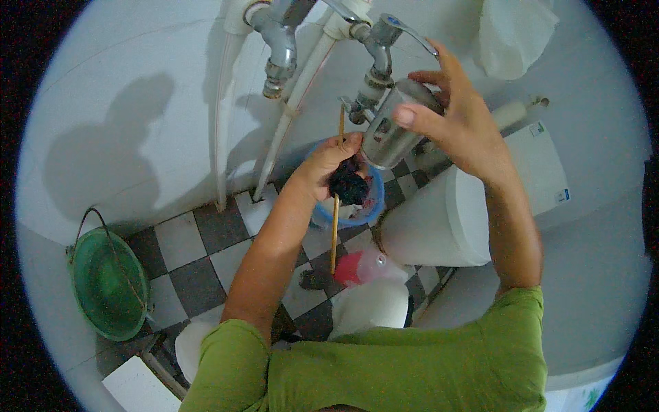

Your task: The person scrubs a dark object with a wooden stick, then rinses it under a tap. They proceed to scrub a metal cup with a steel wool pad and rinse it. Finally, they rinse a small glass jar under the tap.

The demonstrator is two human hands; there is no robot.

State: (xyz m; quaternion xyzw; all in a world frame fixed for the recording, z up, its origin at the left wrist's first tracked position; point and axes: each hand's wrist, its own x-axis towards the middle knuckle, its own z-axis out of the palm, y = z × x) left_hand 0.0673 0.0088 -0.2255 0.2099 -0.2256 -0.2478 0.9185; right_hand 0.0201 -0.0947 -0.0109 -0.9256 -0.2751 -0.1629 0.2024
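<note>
My right hand (458, 118) grips a metal cylinder with a slot in its side (399, 126), tilted just beside a wall tap (378, 56); one fingertip lies at the end of the tap's lever. My left hand (329, 159) holds a dark, wet-looking bundle (350, 185) and a thin wooden stick (335, 232), which runs upright past the bundle. Beneath the left hand stands a bucket with a blue rim (379, 198), whose contents are partly hidden. Whether water runs from the tap, I cannot tell.
A second tap (280, 62) and white pipes (221, 129) are on the wall. A green bucket (110, 283) stands at the left on the checkered floor. Right of the blue-rimmed bucket is a white bin-like container (437, 221). A pink and clear plastic object (360, 268) lies nearer me.
</note>
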